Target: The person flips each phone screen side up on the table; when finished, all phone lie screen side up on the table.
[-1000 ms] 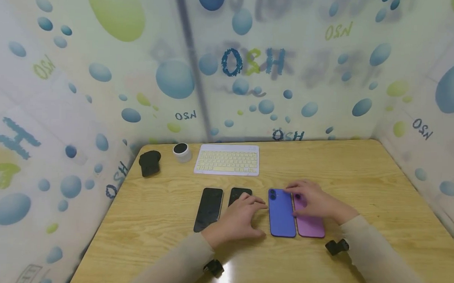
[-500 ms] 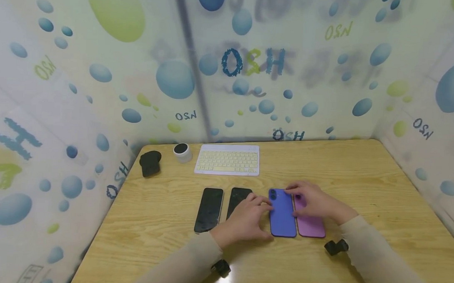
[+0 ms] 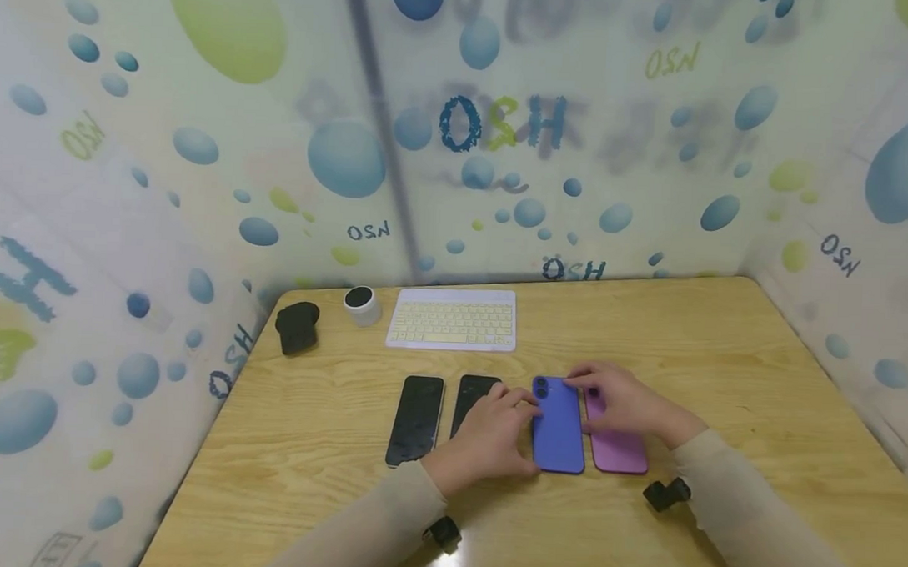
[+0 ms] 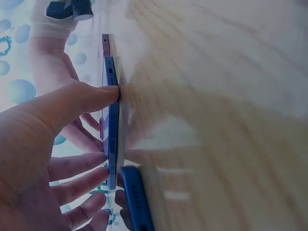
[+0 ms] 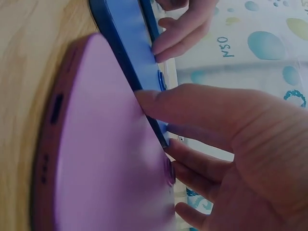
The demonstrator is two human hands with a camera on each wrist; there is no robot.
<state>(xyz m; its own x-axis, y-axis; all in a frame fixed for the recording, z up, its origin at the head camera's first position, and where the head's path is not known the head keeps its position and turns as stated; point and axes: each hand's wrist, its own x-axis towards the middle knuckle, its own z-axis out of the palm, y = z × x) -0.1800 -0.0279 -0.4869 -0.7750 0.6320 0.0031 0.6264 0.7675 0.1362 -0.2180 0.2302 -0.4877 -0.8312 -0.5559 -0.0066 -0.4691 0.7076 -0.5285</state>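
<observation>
A blue smartphone (image 3: 560, 429) lies back up, camera lenses at its upper left. My left hand (image 3: 489, 439) holds its left side, thumb near the lower corner and fingertips farther up the edge. My right hand (image 3: 630, 404) grips it at the upper right, with the thumb (image 5: 154, 103) on the long side and a finger at the top corner. Just right of it lies a pink-purple smartphone (image 3: 619, 452), partly under my right hand. A black-screened smartphone (image 3: 474, 393) is partly hidden behind my left hand, and another dark smartphone (image 3: 416, 420) lies to its left.
Behind the phones, a white keyboard (image 3: 453, 319) lies on the wooden table (image 3: 692, 342). A small white cylinder with a dark top (image 3: 362, 305) and a black object (image 3: 298, 328) stand at the back left. A patterned curtain-like wall (image 3: 616, 156) encloses the back and sides.
My left hand has moved right, from short of the blue smartphone onto its left edge. The blue smartphone has shifted slightly left, while my right hand stays at its upper right.
</observation>
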